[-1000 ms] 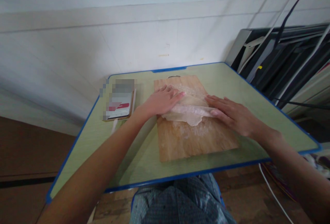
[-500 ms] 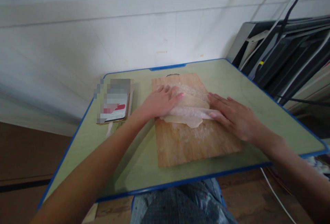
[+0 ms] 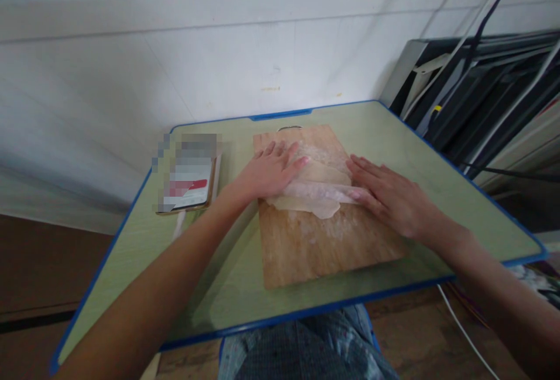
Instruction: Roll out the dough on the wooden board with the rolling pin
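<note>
- Rolling the dough sheet [image 3: 324, 209] looks to be the step in hand; it lies mid-board under the rolling pin [image 3: 321, 191], showing towards twelve and six o'clock.
- The left hand [image 3: 273, 171] covers the pin's nine o'clock end, the right hand [image 3: 389, 196] its three o'clock end; both sets of fingers are extended and unclenched, resting from above.
- A further stroke would call for even pressure at both ends.
- The floured wooden board [image 3: 328, 251] sits on the bench [image 3: 441, 173].
- The phone [image 3: 190, 178], at the board's ten o'clock, seems clear of the pin's path.
</note>
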A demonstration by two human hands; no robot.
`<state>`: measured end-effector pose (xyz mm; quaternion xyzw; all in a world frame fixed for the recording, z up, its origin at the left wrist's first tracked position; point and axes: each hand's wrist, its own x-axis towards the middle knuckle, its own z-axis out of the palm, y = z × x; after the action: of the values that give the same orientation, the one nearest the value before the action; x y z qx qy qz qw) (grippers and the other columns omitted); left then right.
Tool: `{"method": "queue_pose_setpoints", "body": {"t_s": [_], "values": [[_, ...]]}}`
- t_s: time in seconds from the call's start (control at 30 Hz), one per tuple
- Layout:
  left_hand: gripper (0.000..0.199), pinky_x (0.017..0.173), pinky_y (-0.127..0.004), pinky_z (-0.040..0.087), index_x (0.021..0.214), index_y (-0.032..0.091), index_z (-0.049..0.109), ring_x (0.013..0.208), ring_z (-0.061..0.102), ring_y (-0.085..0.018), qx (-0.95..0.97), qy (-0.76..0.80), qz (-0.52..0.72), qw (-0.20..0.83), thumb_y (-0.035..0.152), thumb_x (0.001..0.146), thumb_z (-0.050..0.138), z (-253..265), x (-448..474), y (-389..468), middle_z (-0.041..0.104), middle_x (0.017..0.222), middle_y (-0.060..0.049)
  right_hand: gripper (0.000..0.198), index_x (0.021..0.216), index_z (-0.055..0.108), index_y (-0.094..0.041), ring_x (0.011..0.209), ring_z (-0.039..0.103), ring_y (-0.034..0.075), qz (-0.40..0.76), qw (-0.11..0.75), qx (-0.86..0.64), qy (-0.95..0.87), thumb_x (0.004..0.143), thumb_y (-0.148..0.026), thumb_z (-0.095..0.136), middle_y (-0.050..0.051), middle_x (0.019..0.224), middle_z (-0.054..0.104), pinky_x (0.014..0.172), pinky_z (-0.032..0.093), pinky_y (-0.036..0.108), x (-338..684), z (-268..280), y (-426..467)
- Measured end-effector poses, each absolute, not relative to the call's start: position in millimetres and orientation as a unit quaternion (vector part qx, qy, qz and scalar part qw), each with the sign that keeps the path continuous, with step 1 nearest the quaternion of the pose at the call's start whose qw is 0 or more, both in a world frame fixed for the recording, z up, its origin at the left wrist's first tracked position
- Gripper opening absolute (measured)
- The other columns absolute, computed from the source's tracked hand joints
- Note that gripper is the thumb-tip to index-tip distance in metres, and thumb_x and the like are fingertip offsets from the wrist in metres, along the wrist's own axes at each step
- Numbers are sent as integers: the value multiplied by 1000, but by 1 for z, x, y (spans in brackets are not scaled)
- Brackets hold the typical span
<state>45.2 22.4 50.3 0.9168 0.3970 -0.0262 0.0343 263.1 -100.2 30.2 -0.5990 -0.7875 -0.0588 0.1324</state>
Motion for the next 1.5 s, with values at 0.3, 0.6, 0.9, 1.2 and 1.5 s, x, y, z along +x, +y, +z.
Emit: {"method": "queue_pose_setpoints", "body": {"t_s": [0.3,0.6,0.9,1.2,1.5], "values": [[69,113,-43,19,147,18,21,141,19,-28,928,371,-5,30,60,93,17,56,28,-4,25,152,-12,61,135,46,-13,128,43,29,-62,124,-594,-792,95,-52,23,17,139,47,100,41,49,258,27,-106],[69,112,-44,20,146,17,23,141,18,-29,935,354,5,7,60,93,16,54,28,-10,26,152,-12,67,141,39,-14,129,40,30,-43,119,-573,-809,93,-58,22,18,142,43,99,40,52,256,33,-111],[60,113,-38,19,146,19,25,140,22,-22,927,373,-15,41,50,97,10,51,44,23,29,151,-6,69,142,36,-11,133,34,25,34,135,-596,-791,94,-56,14,17,144,37,105,35,48,265,40,-85],[70,111,-42,23,146,19,24,140,21,-28,928,373,-13,11,62,91,18,58,28,-23,30,150,-11,62,140,39,-16,127,44,29,-54,142,-583,-798,94,-54,24,16,141,44,97,43,53,250,28,-120],[61,113,-41,20,145,15,26,140,22,-24,929,369,5,39,48,97,11,52,39,9,31,150,-10,61,143,35,-17,133,35,26,-19,128,-602,-788,95,-52,21,14,144,39,104,34,54,257,37,-97]]}}
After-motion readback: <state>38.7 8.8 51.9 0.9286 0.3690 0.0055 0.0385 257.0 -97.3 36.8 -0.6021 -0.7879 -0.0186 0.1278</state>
